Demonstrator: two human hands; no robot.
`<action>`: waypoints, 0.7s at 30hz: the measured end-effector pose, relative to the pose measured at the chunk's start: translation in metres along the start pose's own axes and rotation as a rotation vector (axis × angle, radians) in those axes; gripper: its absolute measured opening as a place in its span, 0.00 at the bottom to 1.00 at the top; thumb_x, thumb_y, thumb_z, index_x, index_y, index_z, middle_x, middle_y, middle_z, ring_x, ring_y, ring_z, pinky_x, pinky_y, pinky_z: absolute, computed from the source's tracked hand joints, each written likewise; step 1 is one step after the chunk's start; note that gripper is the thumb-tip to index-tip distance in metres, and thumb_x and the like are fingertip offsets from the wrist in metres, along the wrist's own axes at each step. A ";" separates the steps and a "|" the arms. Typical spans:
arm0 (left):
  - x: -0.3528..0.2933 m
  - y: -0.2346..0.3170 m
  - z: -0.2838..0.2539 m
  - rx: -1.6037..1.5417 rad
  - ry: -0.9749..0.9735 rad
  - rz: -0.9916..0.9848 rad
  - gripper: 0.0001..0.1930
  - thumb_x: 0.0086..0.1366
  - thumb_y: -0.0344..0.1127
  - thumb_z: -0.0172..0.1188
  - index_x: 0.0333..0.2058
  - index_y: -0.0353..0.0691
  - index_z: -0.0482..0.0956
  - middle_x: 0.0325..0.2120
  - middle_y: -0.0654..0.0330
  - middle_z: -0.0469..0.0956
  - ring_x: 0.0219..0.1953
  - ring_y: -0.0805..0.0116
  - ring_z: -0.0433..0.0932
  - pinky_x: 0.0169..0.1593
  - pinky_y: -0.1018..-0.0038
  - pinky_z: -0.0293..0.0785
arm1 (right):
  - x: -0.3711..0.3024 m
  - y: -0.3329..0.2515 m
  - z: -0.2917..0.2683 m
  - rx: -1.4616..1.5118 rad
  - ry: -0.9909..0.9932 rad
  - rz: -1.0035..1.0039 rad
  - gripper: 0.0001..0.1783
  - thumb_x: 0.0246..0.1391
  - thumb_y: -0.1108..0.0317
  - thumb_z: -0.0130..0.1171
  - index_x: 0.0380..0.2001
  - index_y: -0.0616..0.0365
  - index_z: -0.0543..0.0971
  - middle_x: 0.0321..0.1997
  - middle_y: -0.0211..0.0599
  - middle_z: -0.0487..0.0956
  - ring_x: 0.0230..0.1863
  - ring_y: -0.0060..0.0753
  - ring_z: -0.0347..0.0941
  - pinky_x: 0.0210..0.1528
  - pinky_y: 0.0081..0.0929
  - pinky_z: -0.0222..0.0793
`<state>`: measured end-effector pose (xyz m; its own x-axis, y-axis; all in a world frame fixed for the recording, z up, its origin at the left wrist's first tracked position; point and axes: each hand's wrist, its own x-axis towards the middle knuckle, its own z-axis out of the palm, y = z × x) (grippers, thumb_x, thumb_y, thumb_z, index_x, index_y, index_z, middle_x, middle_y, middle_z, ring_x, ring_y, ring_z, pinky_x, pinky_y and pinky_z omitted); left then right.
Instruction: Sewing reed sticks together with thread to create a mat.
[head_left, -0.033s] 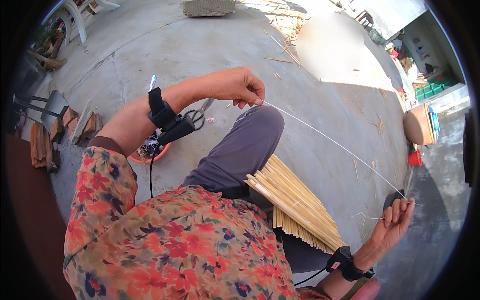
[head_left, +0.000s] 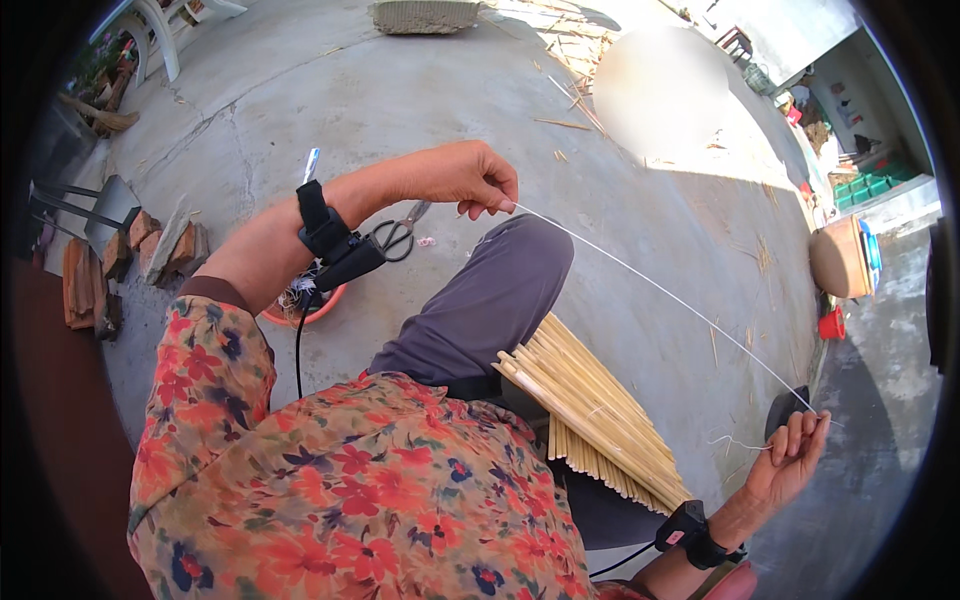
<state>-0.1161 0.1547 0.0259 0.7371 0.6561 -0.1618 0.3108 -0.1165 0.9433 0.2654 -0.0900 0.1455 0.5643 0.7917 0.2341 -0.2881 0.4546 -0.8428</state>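
A thin white string [head_left: 690, 309] runs straight and taut between my two hands, slanting down from left to right. My left hand [head_left: 480, 182] pinches one end above my raised knee. At the far right, my right hand [head_left: 790, 462] closes its fingers on the other end, and a loose curly tail hangs off beside it. Across my lap lies a fan-like bundle of pale straw-coloured stalks [head_left: 600, 415], touched by neither hand. Below my left forearm, a pair of scissors [head_left: 397, 240] with dark handles lies on the floor, partly hidden by the wrist device.
An orange bowl [head_left: 329, 304] of tangled string stands under my left forearm. Bricks [head_left: 167, 250] and a broom [head_left: 105, 118] are at the left. A concrete block [head_left: 425, 16] lies ahead. A tan box [head_left: 840, 258] and red container [head_left: 832, 322] stand right; stalks litter the floor.
My left hand has shifted slightly left. The string stays taut, and both hands keep hold of it. The whole view has moved a little.
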 end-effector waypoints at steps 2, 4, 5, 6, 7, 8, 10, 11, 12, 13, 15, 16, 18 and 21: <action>-0.012 -0.021 -0.006 -0.031 0.048 -0.061 0.05 0.57 0.33 0.57 0.28 0.38 0.78 0.17 0.69 0.72 0.18 0.83 0.68 0.22 0.84 0.64 | -0.001 -0.015 -0.021 -0.006 0.070 -0.003 0.07 0.60 0.68 0.45 0.33 0.62 0.67 0.23 0.28 0.60 0.17 0.12 0.49 0.09 0.11 0.46; -0.023 -0.038 -0.008 -0.099 0.042 -0.081 0.06 0.57 0.34 0.58 0.28 0.38 0.78 0.17 0.69 0.73 0.17 0.83 0.68 0.22 0.84 0.65 | -0.002 -0.023 -0.041 -0.068 0.052 -0.026 0.09 0.59 0.68 0.46 0.36 0.66 0.68 0.24 0.29 0.60 0.17 0.14 0.49 0.10 0.12 0.46; -0.026 -0.044 -0.009 -0.103 0.046 -0.078 0.07 0.57 0.35 0.58 0.28 0.38 0.78 0.18 0.68 0.73 0.17 0.83 0.68 0.22 0.84 0.65 | 0.000 -0.027 -0.046 -0.063 0.040 -0.013 0.09 0.59 0.68 0.46 0.36 0.66 0.68 0.24 0.29 0.60 0.17 0.14 0.49 0.10 0.12 0.46; -0.032 -0.050 -0.010 -0.108 0.067 -0.095 0.07 0.57 0.35 0.58 0.28 0.38 0.78 0.18 0.68 0.73 0.17 0.83 0.68 0.22 0.84 0.65 | 0.005 -0.029 -0.049 -0.076 0.063 -0.038 0.09 0.59 0.68 0.46 0.35 0.66 0.68 0.24 0.29 0.60 0.17 0.15 0.49 0.09 0.12 0.46; -0.038 -0.057 -0.012 -0.124 0.082 -0.116 0.07 0.57 0.35 0.58 0.28 0.38 0.78 0.18 0.68 0.73 0.18 0.83 0.69 0.23 0.84 0.65 | 0.008 -0.030 -0.051 -0.088 0.085 -0.062 0.10 0.59 0.68 0.46 0.35 0.66 0.68 0.24 0.29 0.60 0.16 0.15 0.49 0.09 0.13 0.45; -0.042 -0.062 -0.014 -0.141 0.092 -0.137 0.07 0.57 0.35 0.58 0.28 0.38 0.78 0.18 0.68 0.73 0.19 0.83 0.69 0.23 0.84 0.65 | 0.008 -0.032 -0.051 -0.084 0.073 -0.041 0.10 0.59 0.68 0.46 0.35 0.66 0.68 0.24 0.29 0.60 0.16 0.15 0.49 0.09 0.13 0.45; -0.048 -0.069 -0.017 -0.155 0.095 -0.135 0.07 0.57 0.35 0.58 0.28 0.38 0.78 0.18 0.69 0.73 0.20 0.83 0.69 0.24 0.84 0.65 | 0.011 -0.033 -0.046 -0.104 0.125 -0.054 0.10 0.59 0.68 0.45 0.32 0.66 0.68 0.24 0.30 0.60 0.15 0.15 0.48 0.09 0.14 0.45; -0.050 -0.070 -0.018 -0.160 0.079 -0.115 0.07 0.57 0.35 0.58 0.28 0.38 0.78 0.18 0.69 0.73 0.20 0.83 0.69 0.25 0.84 0.65 | 0.009 -0.037 -0.036 -0.103 0.116 -0.033 0.10 0.59 0.68 0.45 0.32 0.66 0.68 0.24 0.30 0.60 0.15 0.15 0.48 0.09 0.14 0.45; -0.056 -0.072 -0.020 -0.168 0.100 -0.141 0.07 0.57 0.35 0.58 0.28 0.38 0.78 0.18 0.69 0.73 0.20 0.83 0.69 0.25 0.84 0.65 | 0.003 -0.038 -0.023 -0.246 0.160 -0.050 0.07 0.57 0.70 0.47 0.30 0.64 0.68 0.23 0.30 0.61 0.17 0.18 0.51 0.13 0.15 0.49; -0.063 -0.073 -0.022 -0.159 0.086 -0.138 0.06 0.57 0.34 0.58 0.29 0.38 0.78 0.18 0.69 0.73 0.21 0.83 0.69 0.25 0.85 0.65 | -0.003 -0.039 -0.011 -0.390 0.201 -0.070 0.05 0.55 0.72 0.49 0.28 0.62 0.68 0.22 0.30 0.61 0.19 0.20 0.54 0.18 0.15 0.52; -0.080 -0.076 -0.027 -0.086 0.079 -0.182 0.06 0.57 0.34 0.58 0.29 0.38 0.78 0.19 0.69 0.74 0.21 0.83 0.69 0.26 0.84 0.65 | 0.005 -0.029 -0.005 -0.974 0.246 -0.304 0.07 0.55 0.70 0.51 0.26 0.58 0.66 0.18 0.26 0.53 0.18 0.20 0.48 0.17 0.15 0.45; -0.089 -0.082 -0.029 -0.093 0.091 -0.200 0.06 0.57 0.34 0.58 0.29 0.38 0.78 0.19 0.69 0.74 0.21 0.83 0.69 0.26 0.84 0.65 | 0.011 -0.028 -0.010 -0.971 0.229 -0.287 0.07 0.55 0.70 0.51 0.26 0.58 0.66 0.18 0.26 0.53 0.18 0.20 0.48 0.17 0.15 0.45; -0.110 -0.101 -0.034 -0.140 0.175 -0.203 0.06 0.57 0.33 0.59 0.29 0.38 0.78 0.19 0.69 0.74 0.21 0.83 0.69 0.26 0.84 0.65 | 0.018 -0.034 -0.014 -0.443 0.092 -0.193 0.07 0.56 0.68 0.49 0.27 0.58 0.64 0.19 0.24 0.50 0.18 0.19 0.47 0.16 0.16 0.41; -0.136 -0.120 -0.039 -0.131 0.234 -0.259 0.06 0.57 0.33 0.58 0.29 0.37 0.78 0.20 0.69 0.74 0.21 0.83 0.69 0.26 0.84 0.65 | 0.026 -0.039 -0.021 -0.488 0.168 -0.162 0.08 0.58 0.66 0.46 0.27 0.56 0.63 0.19 0.22 0.47 0.17 0.18 0.44 0.16 0.18 0.39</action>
<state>-0.2767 0.1082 -0.0539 0.4823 0.8060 -0.3432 0.3783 0.1618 0.9114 0.3072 -0.0958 0.1739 0.6991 0.6328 0.3330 0.1834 0.2914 -0.9388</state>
